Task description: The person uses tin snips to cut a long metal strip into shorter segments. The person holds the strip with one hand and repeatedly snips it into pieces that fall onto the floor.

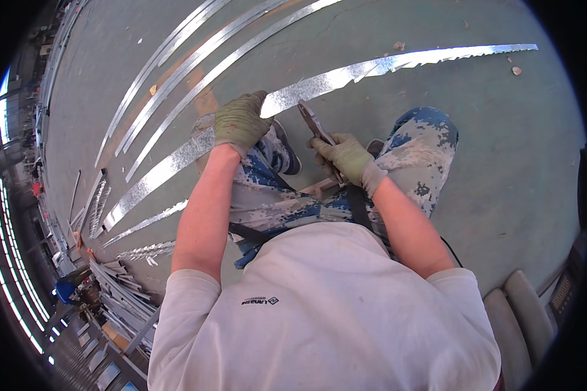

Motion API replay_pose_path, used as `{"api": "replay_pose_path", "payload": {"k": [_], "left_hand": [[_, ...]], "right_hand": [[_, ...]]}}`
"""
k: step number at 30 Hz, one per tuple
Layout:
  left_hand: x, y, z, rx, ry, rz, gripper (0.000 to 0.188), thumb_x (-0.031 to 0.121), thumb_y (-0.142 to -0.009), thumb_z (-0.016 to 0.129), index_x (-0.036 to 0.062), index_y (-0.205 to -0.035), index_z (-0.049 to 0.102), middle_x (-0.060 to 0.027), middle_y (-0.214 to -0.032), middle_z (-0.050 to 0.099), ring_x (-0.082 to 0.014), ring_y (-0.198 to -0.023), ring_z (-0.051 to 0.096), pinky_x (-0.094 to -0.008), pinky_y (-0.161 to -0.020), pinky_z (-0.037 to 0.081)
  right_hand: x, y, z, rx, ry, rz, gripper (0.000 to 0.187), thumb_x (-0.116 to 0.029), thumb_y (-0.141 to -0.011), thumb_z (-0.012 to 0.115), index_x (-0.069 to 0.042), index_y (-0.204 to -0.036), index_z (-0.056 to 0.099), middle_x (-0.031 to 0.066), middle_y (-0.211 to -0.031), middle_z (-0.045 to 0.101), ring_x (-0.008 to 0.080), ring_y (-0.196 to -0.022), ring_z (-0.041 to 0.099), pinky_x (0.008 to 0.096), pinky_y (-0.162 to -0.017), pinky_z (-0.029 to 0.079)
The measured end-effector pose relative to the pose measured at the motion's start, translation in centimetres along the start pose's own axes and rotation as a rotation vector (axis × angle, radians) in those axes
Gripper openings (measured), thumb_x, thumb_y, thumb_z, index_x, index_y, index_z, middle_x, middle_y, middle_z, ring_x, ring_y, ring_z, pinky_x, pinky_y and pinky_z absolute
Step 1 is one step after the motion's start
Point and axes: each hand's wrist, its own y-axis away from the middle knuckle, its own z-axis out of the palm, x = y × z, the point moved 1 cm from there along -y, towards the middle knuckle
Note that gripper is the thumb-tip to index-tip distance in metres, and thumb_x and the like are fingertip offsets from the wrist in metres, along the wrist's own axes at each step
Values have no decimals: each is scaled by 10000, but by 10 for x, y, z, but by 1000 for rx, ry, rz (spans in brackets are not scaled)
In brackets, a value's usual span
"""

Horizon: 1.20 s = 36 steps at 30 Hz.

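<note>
A long shiny sheet-metal strip [323, 85] runs across in front of me from lower left to far right. Slanted notches are cut along the near edge of its right half. My left hand [241, 120], in an olive work glove, is closed around the strip over my knee. My right hand [346, 158], also gloved, grips the handles of a pair of tin snips [312, 120]. The tips of the snips reach the strip's near edge, just right of the left hand. Whether the blades touch the metal I cannot tell.
Several long metal strips [205, 78] lie on the grey-green floor [502, 163] at the far left. More notched metal pieces [153, 251] lie nearer on the left, beside a pile of metal profiles [120, 287]. A person in blue [65, 290] is beyond. Grey cushions [518, 313] stand at the right.
</note>
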Motion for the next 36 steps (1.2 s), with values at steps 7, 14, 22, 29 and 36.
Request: {"api": "replay_pose_path", "payload": {"k": [7,14,22,29,36], "left_hand": [[3,6,-8,50,85,-42,450,264,-850,785,125,-1278,750,-163,-1165,773,-321,-1086,751,-421,-947,574],[9,6,-12,54,96,-37,445,296,-848,791,142,-1264,753,-151,-1161,774,-343,-1074,747,-436,-935,580],[8,8,-16,31,130,-80,472,278,-835,810,142,-1283,752,-144,-1171,778,-320,-1079,756,-418,-933,588],[1,0,-5,15,92,-60,462,315,-853,798,148,-1281,747,-149,-1169,776,-337,-1082,748,-429,-941,580],[4,-6,-6,-7,52,-37,450,357,-885,762,154,-1286,744,-150,-1183,771,-344,-1100,736,-444,-940,570]], "right_hand": [[-19,19,2,-164,-183,58,285,-332,-1050,706,-64,-1142,743,48,-796,680,140,-514,610,345,-477,542],[-11,20,-5,-398,-505,86,345,-314,-1095,636,-11,-1249,696,53,-827,691,141,-566,645,354,-625,643],[0,18,0,-670,-832,48,393,-393,-1099,618,-43,-1273,665,50,-862,701,154,-601,619,346,-493,478],[-11,21,4,-469,-654,44,374,-364,-1118,595,-32,-1281,654,77,-912,727,183,-666,659,358,-547,524],[1,15,1,-157,-218,66,420,-421,-1087,636,-44,-1271,657,107,-948,737,211,-753,684,377,-650,567]]}}
